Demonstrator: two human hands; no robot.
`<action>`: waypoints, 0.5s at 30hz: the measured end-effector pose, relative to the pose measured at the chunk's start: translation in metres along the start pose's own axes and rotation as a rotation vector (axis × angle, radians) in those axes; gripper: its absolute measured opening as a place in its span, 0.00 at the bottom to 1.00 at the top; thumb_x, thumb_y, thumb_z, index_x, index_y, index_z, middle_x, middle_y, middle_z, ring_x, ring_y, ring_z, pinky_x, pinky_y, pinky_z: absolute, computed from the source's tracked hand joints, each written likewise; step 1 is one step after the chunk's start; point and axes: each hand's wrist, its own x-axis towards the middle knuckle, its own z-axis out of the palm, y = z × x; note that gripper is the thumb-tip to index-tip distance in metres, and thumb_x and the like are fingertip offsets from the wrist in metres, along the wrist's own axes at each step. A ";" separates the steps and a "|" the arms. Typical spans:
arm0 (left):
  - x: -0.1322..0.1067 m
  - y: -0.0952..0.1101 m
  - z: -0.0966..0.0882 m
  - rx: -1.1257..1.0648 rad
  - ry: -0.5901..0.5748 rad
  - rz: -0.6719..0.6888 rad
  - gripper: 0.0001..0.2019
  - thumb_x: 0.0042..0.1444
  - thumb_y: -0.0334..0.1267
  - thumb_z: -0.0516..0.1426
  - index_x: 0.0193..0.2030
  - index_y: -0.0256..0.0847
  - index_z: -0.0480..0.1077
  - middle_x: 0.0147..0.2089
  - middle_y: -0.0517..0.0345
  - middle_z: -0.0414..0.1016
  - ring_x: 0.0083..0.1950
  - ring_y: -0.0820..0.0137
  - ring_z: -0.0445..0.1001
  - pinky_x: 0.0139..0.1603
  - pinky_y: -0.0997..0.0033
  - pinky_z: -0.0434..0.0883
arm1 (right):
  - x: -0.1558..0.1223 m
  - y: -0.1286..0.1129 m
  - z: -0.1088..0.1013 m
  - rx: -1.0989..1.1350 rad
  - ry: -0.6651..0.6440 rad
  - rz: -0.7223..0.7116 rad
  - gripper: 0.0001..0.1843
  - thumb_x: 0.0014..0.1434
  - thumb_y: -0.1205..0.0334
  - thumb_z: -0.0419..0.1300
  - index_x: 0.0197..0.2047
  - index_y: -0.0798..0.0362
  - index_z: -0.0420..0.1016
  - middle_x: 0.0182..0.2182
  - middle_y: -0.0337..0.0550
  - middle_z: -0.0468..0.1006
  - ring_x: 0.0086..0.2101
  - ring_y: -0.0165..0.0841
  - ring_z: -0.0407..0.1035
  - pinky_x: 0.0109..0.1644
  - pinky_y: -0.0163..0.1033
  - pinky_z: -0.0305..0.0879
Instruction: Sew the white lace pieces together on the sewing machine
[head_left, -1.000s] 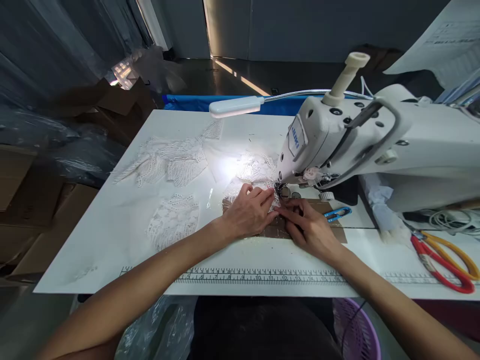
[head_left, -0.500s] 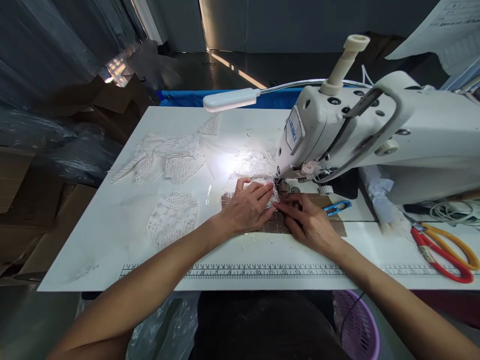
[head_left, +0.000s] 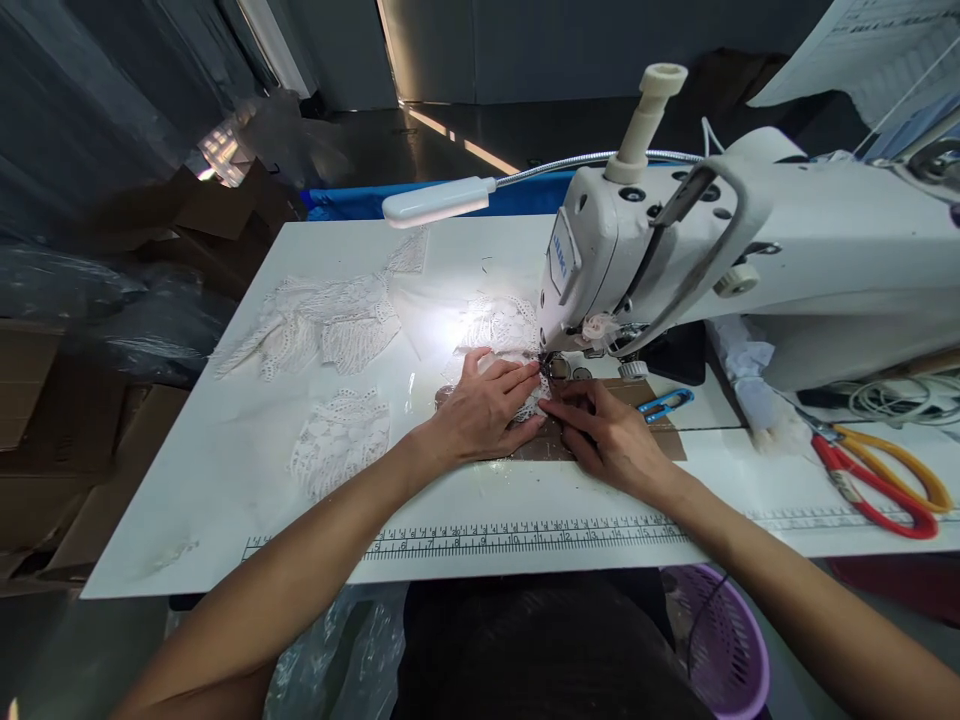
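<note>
White lace fabric (head_left: 501,322) lies at the needle end of the white sewing machine (head_left: 592,250), its near part running beneath my fingers. My left hand (head_left: 489,408) rests flat on this lace with the fingers stretched toward the presser foot (head_left: 553,366). Just right of the needle area, my right hand (head_left: 611,440) has its thumb and fingers drawn together at the lace's near edge. Its fingertips almost meet those of my left hand. Under both hands is a brown sheet (head_left: 540,447) on the table. How much lace the right fingers grip is partly hidden.
More lace pieces lie on the white table (head_left: 225,470), including one lace piece (head_left: 341,440) at left. Blue thread snips (head_left: 665,404) and red-and-orange scissors (head_left: 881,480) are on the right. A lamp (head_left: 439,203) hangs above. A printed ruler (head_left: 480,542) runs along the front edge.
The view has shifted slightly, so the machine appears a little further left. Both hands keep nearly the same place on the lace beside the presser foot.
</note>
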 end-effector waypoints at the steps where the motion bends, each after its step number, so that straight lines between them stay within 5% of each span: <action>1: 0.000 0.000 0.000 0.001 -0.002 0.000 0.21 0.66 0.46 0.50 0.60 0.36 0.66 0.63 0.45 0.68 0.60 0.56 0.68 0.65 0.40 0.55 | 0.000 0.000 0.000 -0.001 0.001 -0.001 0.18 0.62 0.66 0.53 0.54 0.52 0.76 0.49 0.53 0.70 0.41 0.40 0.71 0.39 0.46 0.74; 15: -0.001 0.001 0.004 0.027 0.028 -0.014 0.19 0.67 0.41 0.49 0.60 0.37 0.66 0.63 0.46 0.68 0.60 0.58 0.68 0.66 0.40 0.54 | 0.000 -0.001 0.001 0.017 0.017 -0.005 0.20 0.61 0.68 0.53 0.54 0.51 0.75 0.49 0.54 0.70 0.44 0.42 0.70 0.42 0.48 0.74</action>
